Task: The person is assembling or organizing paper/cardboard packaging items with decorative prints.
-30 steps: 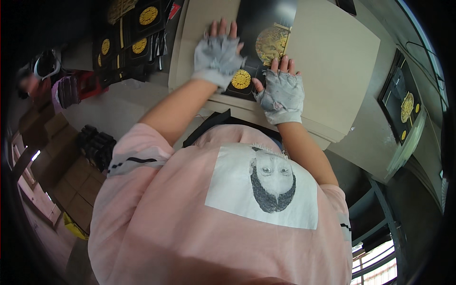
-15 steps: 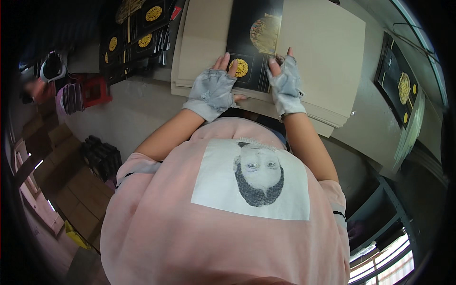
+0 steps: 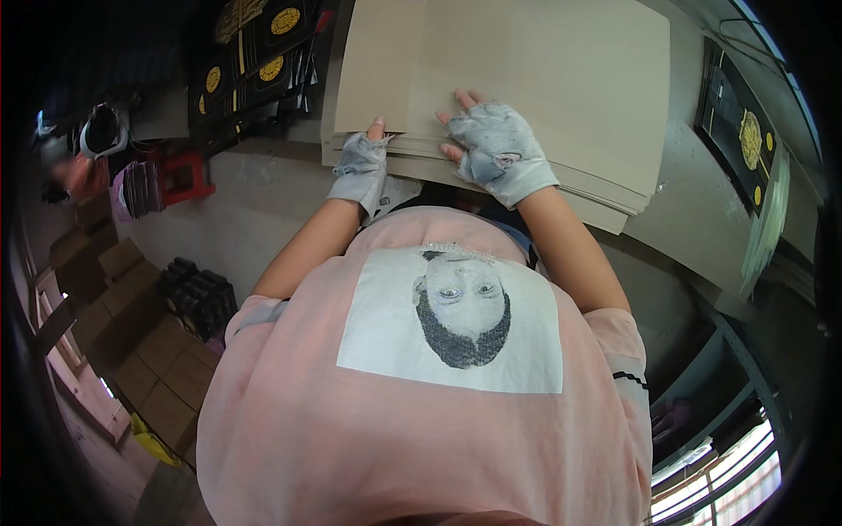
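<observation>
1. The stack (image 3: pixel 544 74) of grey boards lies in front of the person, its layered near edge facing them.
2. A narrow board (image 3: pixel 377 66) lies on the left part of the stack.
3. The left hand (image 3: pixel 358 167), in a fingerless grey glove, is at the stack's near left corner; its thumb rests at the narrow board's near end, but its fingers are hidden, so I cannot tell whether it pinches.
4. The right hand (image 3: pixel 500 149), gloved alike, lies palm down over the stack's near edge, fingers spread and pinching nothing.
5. Left of the stack are black-and-gold pieces (image 3: pixel 254 79); farther left and nearer the person, a red stool (image 3: pixel 203 164).
6. Right of the stack stands a black-and-gold panel (image 3: pixel 737 131), with pale sheets (image 3: pixel 765 232) beside it.
</observation>
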The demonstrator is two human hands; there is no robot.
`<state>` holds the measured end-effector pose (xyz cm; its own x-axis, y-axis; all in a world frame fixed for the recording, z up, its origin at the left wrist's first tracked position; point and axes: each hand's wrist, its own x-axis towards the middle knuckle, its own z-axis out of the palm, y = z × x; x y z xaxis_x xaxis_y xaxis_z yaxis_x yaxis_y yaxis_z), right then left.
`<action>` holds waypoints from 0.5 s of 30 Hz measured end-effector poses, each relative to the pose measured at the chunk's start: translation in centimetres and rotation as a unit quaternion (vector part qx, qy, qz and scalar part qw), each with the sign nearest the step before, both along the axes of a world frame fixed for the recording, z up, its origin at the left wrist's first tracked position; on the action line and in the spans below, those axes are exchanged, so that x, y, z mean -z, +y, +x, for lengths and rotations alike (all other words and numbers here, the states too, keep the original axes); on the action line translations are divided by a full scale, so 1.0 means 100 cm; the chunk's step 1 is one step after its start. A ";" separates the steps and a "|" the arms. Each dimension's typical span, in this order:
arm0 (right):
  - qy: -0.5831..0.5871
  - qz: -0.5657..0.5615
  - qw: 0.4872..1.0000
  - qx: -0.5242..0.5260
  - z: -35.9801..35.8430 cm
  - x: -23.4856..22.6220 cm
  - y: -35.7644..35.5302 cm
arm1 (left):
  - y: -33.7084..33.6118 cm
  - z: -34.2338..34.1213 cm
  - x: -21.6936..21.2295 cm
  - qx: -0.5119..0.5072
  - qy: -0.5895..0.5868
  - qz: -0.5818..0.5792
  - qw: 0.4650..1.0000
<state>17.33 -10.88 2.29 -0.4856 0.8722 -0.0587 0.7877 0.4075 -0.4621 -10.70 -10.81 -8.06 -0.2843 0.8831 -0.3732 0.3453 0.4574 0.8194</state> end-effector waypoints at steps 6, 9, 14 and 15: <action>-0.045 0.029 0.997 -0.060 -0.028 0.001 0.005 | -0.001 0.011 -0.015 -0.038 -0.027 0.030 0.998; -0.097 -0.009 0.991 -0.086 -0.033 -0.005 0.010 | 0.010 0.038 -0.094 0.176 0.138 -0.145 0.964; -0.152 -0.021 0.986 -0.059 -0.025 -0.020 0.007 | 0.028 0.067 -0.104 0.414 0.318 0.307 0.796; 0.098 -0.048 0.992 0.058 -0.016 0.066 -0.007 | 0.037 0.085 -0.120 0.524 0.390 0.274 0.706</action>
